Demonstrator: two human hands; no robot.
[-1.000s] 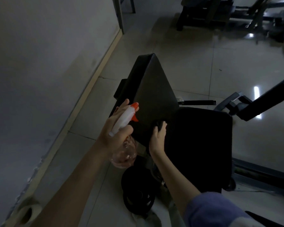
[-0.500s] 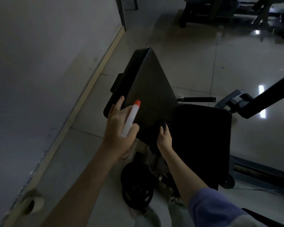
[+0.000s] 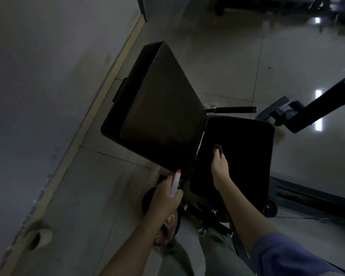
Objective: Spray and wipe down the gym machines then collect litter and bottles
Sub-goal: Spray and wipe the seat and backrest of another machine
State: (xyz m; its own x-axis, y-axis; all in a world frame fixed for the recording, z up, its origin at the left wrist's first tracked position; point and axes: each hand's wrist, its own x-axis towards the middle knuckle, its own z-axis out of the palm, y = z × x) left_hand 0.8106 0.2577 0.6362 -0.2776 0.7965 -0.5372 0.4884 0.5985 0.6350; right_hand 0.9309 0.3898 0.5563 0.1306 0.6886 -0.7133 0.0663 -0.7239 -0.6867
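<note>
– So, hands?
– Left hand (image 3: 164,198) is wrapped round the neck of the spray bottle (image 3: 175,184). The white head with its orange tip points up at the lower edge of the back pad (image 3: 159,108), and the clear body hangs below the fist. Right hand (image 3: 219,168) pinches a small dark cloth (image 3: 218,148) at the fingertips. The cloth is over the seat pad (image 3: 245,160) near its left edge; contact is hard to judge in the dark. Blue sleeve (image 3: 287,255) on that arm.
– Bottle vs cloth?
– Apart. The bottle is left of the cloth hand and nearer the camera, off both pads.
– Surface, room?
– Both pads are black. The back pad tilts up toward the wall (image 3: 38,76). Black grip bar (image 3: 235,109) sticks out rightward behind the seat. Dark round plate (image 3: 147,198) on the floor beneath the left hand. Floor (image 3: 227,56) is glossy pale tile with light reflections, and a beige skirting (image 3: 100,102) runs along the grey wall. Machine arm (image 3: 317,104) at right. Pale roll-like object (image 3: 38,238) by the skirting, cannot tell what.
– Text?
– Too dark to read any.
</note>
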